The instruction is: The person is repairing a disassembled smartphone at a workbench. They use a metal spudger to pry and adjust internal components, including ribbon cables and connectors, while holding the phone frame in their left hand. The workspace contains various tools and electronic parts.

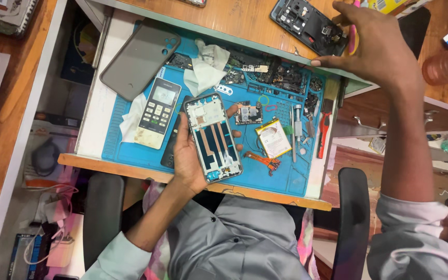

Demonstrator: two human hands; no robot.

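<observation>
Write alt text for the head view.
The left hand holds an opened smartphone frame over a blue repair mat in a drawer. The right hand reaches to a dismantled black phone on the wooden desk.

The blue mat (130, 150) in the open drawer (92, 129) lay bare along its near edge and left corner, giving the hands room to pass. Its far half was crowded: a grey phone case (138, 59), a white cloth (203, 70) and heaped small parts (281, 78). A keypad phone (156, 111) blocked the left, a battery (273, 137) and red-handled tool (323, 127) the right.
</observation>
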